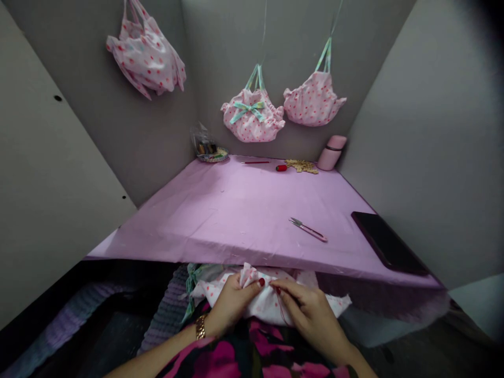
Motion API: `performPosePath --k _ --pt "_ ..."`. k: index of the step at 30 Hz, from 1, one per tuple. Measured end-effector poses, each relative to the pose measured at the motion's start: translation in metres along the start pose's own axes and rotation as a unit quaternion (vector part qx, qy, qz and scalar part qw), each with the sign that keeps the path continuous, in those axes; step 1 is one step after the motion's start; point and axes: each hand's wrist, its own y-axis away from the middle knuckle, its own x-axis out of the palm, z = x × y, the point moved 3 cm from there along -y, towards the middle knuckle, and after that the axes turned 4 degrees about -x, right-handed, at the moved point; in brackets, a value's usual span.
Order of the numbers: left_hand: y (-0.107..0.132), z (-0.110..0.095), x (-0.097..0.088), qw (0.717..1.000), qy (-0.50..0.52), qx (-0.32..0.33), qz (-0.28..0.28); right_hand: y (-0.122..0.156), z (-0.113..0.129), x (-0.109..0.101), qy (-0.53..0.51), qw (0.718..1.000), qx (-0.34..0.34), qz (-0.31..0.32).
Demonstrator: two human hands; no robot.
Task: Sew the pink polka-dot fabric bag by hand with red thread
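White cloth with pink-red dots (263,307) lies gathered in my lap, just below the table's front edge. My left hand (235,296) grips its left side, thumb pressed on top. Close beside that thumb, my right hand (301,302) is closed in a pinch at the cloth's upper edge. What sits between those fingertips is too small to make out. A thin red thread (282,311) hangs down over the cloth below the right fingers. Mint-green ties (191,281) trail at the cloth's left end.
On the pink-covered table (236,205) lie thread snips (308,230), a phone (388,241), a red thread spool (281,168), a thin red stick (255,162) and beige trim (302,166). A pink flask (332,153) and small basket (214,156) stand behind. Dotted bags (254,118) hang above.
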Motion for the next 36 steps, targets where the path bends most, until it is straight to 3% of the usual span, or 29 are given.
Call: performPosePath --k 8,16,36 --pt "0.003 -0.006 0.004 1.0 0.0 0.017 0.004 0.0 -0.002 0.003 -0.016 0.999 0.038 0.013" --pt "0.005 -0.01 0.006 0.999 -0.039 0.021 -0.008 0.0 -0.006 0.005 -0.141 0.983 0.106 0.054" --pt "0.002 -0.006 0.003 0.998 -0.05 0.032 -0.016 -0.001 -0.006 0.005 -0.155 0.981 0.108 0.053"
